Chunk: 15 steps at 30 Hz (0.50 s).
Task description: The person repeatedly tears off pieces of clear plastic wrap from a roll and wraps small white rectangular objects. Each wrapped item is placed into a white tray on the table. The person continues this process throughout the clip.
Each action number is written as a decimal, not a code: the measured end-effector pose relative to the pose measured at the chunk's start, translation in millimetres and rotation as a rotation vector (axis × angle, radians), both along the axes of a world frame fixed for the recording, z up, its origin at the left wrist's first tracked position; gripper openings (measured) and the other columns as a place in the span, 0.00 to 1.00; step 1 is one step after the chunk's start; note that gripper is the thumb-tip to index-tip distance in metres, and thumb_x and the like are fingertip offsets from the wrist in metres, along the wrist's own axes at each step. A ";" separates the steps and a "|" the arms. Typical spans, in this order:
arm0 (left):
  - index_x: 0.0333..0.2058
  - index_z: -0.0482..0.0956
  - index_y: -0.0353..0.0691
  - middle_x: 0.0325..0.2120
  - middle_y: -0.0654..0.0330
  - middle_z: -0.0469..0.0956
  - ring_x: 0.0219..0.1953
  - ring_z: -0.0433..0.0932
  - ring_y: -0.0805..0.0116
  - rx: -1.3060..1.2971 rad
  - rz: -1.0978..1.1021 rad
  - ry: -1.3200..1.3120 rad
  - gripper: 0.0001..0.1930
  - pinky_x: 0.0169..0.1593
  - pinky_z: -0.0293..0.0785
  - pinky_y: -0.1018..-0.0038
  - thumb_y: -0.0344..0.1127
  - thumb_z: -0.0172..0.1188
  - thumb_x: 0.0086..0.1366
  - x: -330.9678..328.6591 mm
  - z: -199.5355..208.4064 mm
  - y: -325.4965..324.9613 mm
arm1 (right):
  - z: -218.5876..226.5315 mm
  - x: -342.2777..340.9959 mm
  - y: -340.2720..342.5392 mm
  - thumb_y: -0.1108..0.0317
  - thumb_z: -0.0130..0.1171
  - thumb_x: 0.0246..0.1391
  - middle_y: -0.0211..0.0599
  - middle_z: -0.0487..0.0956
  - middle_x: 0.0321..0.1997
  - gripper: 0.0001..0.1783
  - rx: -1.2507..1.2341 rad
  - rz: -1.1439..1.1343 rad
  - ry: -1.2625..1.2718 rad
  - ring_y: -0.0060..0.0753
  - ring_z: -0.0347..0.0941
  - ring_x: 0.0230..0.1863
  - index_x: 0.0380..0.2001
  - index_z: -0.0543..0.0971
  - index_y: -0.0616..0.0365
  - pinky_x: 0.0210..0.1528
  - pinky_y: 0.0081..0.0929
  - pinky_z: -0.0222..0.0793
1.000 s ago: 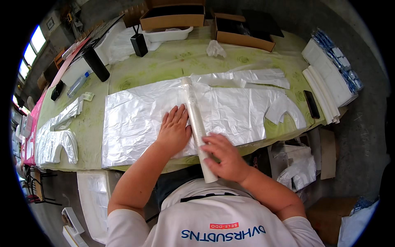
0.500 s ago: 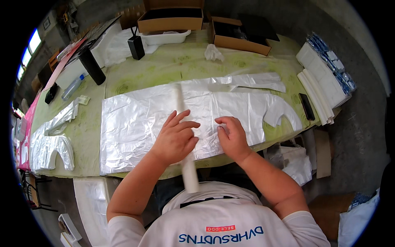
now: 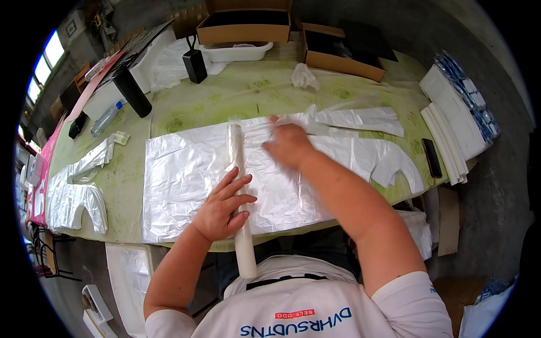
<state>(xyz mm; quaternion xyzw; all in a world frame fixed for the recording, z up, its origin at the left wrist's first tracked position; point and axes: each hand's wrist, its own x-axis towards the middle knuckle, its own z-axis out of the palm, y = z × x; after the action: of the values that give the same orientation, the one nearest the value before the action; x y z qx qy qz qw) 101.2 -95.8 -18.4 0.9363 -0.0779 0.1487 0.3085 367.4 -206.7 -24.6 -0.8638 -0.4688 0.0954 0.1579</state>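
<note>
Shifted left since the earlier frame, the long whitish translucent cylindrical roll (image 3: 235, 147) lies near to far across the crinkled silvery-white plastic sheet (image 3: 180, 186) on the green-covered counter (image 3: 225, 101), baring more sheet to its right. The left hand (image 3: 225, 207) rests over it, fingers spread; the right hand (image 3: 287, 145) has swung farther away, too blurred to tell its grip.
</note>
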 end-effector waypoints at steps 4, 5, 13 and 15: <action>0.45 0.85 0.43 0.63 0.48 0.72 0.72 0.59 0.37 -0.013 -0.007 -0.049 0.16 0.72 0.61 0.53 0.33 0.62 0.56 7.8 1.3 -2.8 | -38.1 127.6 -86.9 0.56 0.52 0.69 0.54 0.79 0.58 0.33 0.294 -0.690 0.162 0.54 0.78 0.56 0.73 0.61 0.53 0.61 0.43 0.72; 0.45 0.85 0.43 0.63 0.48 0.72 0.72 0.59 0.37 -0.011 -0.001 -0.057 0.16 0.71 0.61 0.53 0.32 0.62 0.55 6.0 0.1 -2.4 | -31.0 147.0 -118.1 0.56 0.56 0.66 0.50 0.78 0.55 0.35 0.470 -0.848 0.293 0.48 0.77 0.50 0.73 0.60 0.49 0.55 0.43 0.73; 0.44 0.85 0.40 0.65 0.45 0.70 0.73 0.57 0.36 -0.027 -0.014 -0.047 0.17 0.73 0.58 0.53 0.32 0.60 0.55 5.7 0.1 -2.1 | -4.5 155.2 -265.4 0.65 0.65 0.55 0.49 0.74 0.63 0.34 0.663 -0.802 -0.236 0.48 0.69 0.64 0.65 0.70 0.55 0.64 0.40 0.67; 0.45 0.85 0.40 0.65 0.45 0.70 0.73 0.57 0.37 -0.036 0.001 -0.039 0.17 0.72 0.58 0.53 0.31 0.60 0.54 3.3 0.0 -2.7 | -18.8 84.9 -213.2 0.63 0.68 0.54 0.51 0.70 0.67 0.34 0.588 -0.378 -0.199 0.52 0.62 0.69 0.65 0.72 0.51 0.69 0.45 0.60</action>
<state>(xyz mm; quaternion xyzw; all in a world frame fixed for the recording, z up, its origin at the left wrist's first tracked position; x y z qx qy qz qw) 104.5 -98.5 -18.4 0.9275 -0.0809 0.1684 0.3239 452.4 -419.8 -43.3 -0.8579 -0.3215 -0.1589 0.3679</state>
